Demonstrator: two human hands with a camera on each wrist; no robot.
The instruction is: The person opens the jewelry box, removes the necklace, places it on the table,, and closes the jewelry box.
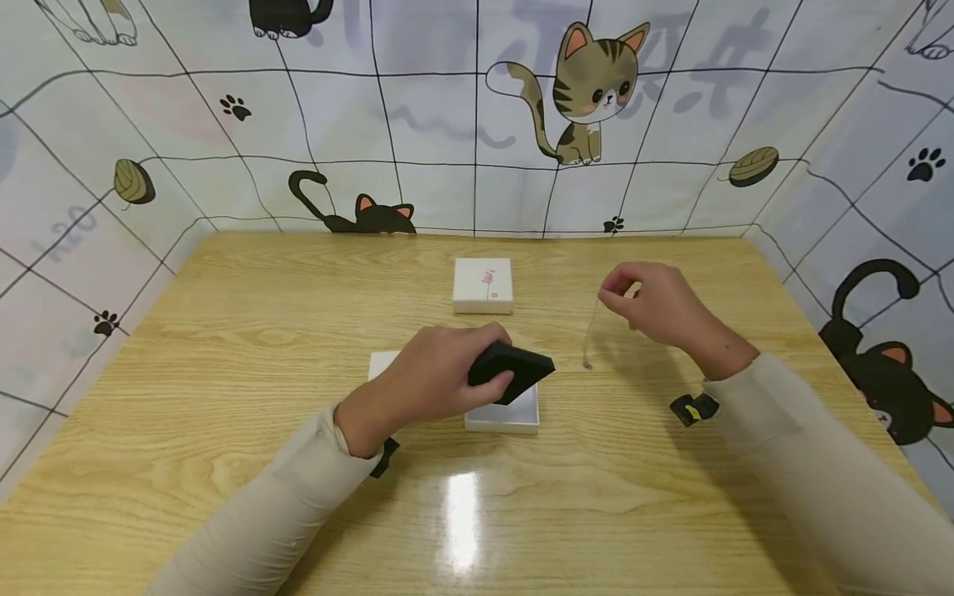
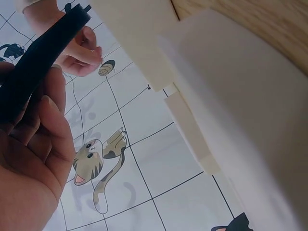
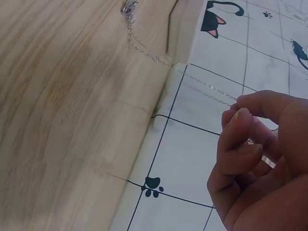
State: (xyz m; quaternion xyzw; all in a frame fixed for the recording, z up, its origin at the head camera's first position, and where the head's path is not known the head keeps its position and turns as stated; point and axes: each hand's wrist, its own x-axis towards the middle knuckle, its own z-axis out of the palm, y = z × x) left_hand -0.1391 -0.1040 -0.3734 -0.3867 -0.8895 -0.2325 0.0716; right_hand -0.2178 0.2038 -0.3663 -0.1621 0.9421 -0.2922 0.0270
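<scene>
My left hand (image 1: 436, 372) grips a flat black pad (image 1: 514, 368) between thumb and fingers, tilted above an open white box (image 1: 503, 426). The left wrist view shows the black pad (image 2: 43, 57) edge-on. Between thumb and forefinger, my right hand (image 1: 652, 302) pinches one end of a thin silver chain (image 3: 197, 81). In the right wrist view it hangs as two fine strands, with a small shiny cluster (image 3: 129, 6) at its low end. Much of the open box is hidden by the left hand and the pad.
Behind the hands sits a white box lid (image 1: 483, 285) with a pink flower print. A white piece (image 1: 382, 362) shows partly behind the left hand. The wooden table (image 1: 246, 348) meets cat-patterned sheeting (image 1: 432, 124) at the back and sides.
</scene>
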